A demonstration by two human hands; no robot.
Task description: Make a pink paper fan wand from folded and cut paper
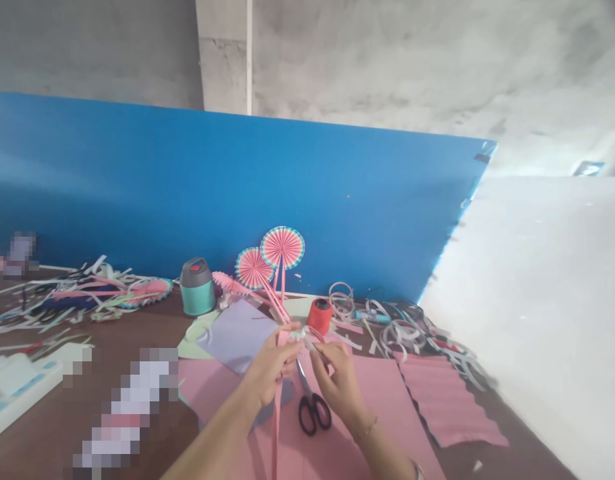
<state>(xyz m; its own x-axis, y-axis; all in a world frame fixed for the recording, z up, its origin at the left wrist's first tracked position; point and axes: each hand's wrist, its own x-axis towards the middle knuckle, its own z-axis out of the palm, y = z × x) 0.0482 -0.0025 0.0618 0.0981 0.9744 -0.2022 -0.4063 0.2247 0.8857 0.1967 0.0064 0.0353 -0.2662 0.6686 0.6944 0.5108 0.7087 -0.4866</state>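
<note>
My left hand [274,363] is closed around a long pink paper strip [276,433], which hangs down below it. The fingers of my right hand [340,380] pinch a thin, pale curled strip [311,335] close to my left fingertips; its material is not clear. Between my forearms, scissors with black handles [314,412] lie on pink paper sheets [377,393], their blades partly hidden by my hands. Just beyond my hands stands a red thread spool [320,316]. Two round pleated paper fans [282,248] on pink strips lean against the blue board behind.
A teal and grey container [197,287] stands left of a lilac sheet [242,333]. Tangled paper strips [102,293] lie far left, and more curled strips [404,337] lie right. A pleated pink sheet [452,400] rests at right. The blue board [187,180] borders the back.
</note>
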